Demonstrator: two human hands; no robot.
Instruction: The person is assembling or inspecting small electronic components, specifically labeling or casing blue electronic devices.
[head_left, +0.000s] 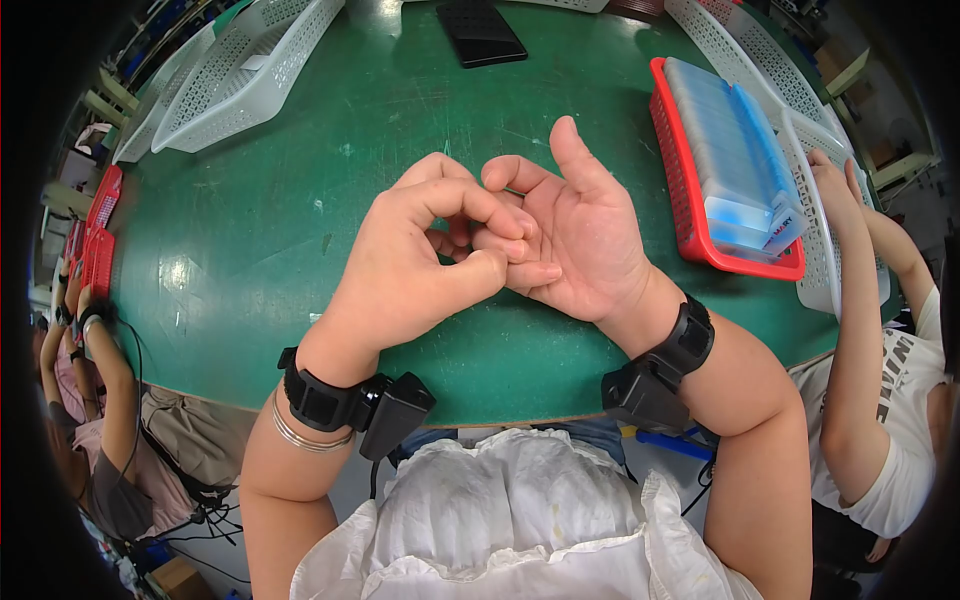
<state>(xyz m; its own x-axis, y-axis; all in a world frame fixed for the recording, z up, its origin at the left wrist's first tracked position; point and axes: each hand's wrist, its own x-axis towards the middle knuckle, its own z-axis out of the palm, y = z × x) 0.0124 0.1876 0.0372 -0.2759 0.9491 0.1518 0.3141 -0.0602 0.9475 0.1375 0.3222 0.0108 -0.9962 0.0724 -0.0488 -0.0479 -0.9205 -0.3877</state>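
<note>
My left hand (400, 260) is in front of me over the green table, its fingers curled and its thumb bent in toward them. Its fingertips meet the bent fingers of my right hand (585, 230), and whether anything small is pinched there is hidden. My right palm faces up, with the thumb stretched out and apart and the other fingers partly curled. Each wrist wears a black strap with a box-shaped device, the left device (397, 415) and the right device (645, 392). Silver bangles (305, 437) circle my left forearm.
On the green table (240, 260), a red basket (680, 170) of stacked clear and blue plastic pieces (735, 150) stands right. White perforated baskets (240, 85) are far left and right. A black phone (480, 35) lies at the back. Other people's arms (845, 260) are at both sides.
</note>
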